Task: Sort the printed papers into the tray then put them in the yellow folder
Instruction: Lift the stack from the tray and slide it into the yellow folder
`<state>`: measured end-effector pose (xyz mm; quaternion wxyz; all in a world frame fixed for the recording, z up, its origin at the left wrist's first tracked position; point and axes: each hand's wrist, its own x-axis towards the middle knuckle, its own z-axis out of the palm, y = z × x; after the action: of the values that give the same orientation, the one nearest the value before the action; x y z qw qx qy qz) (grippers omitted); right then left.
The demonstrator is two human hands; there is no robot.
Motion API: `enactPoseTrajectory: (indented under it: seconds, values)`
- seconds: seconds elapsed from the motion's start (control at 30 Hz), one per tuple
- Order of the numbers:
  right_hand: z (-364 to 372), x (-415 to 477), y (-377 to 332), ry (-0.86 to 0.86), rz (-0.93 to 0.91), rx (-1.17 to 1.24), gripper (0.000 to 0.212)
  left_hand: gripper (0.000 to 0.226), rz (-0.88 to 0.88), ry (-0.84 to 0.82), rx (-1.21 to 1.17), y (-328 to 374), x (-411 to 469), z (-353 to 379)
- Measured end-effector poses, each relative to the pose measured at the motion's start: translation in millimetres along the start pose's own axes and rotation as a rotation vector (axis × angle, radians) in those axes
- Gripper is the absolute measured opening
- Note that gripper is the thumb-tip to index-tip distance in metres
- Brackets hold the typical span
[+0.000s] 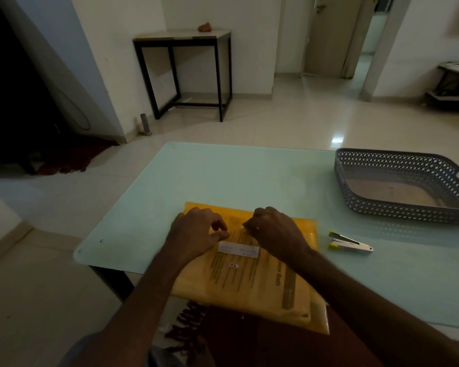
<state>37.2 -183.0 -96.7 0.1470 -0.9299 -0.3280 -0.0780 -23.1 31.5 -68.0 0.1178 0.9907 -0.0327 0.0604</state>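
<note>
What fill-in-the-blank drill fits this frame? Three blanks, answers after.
The left hand and the right hand rest on the ___ folder.
The stapler lies to the ___ of the folder, nearer the person than the grey tray.
The small sticker on the folder reads ___.
Missing: yellow; right; 46.

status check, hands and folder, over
Left hand and right hand pinch translucent yellow plastic folder, printed papers inside. Grey perforated plastic tray empty. Silver-yellow stapler apart, right.

The yellow folder (300, 234) was glossy translucent plastic, printed paper showing through it. The worktop (223, 176) looked like smooth frosted glass, the tray (398, 161) perforated grey plastic, the stapler (351, 244) shiny metal.
</note>
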Motion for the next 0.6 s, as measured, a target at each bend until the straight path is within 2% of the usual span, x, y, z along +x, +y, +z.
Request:
enactPoseTrajectory:
  seconds: [0.2,0.43,0.6]
  values:
    - [3,3,0,-0.056,-0.010,0.029,0.028,0.065,0.078,-0.111,0.133,8,0,21]
    - [4,-3,-8,-0.137,-0.031,-0.101,0.036,0.059,0.091,-0.264,0.188,6,0,29]
    - [1,-1,-6,-0.172,-0.070,-0.134,0.029,0.060,0.078,-0.299,0.166,8,2,29]
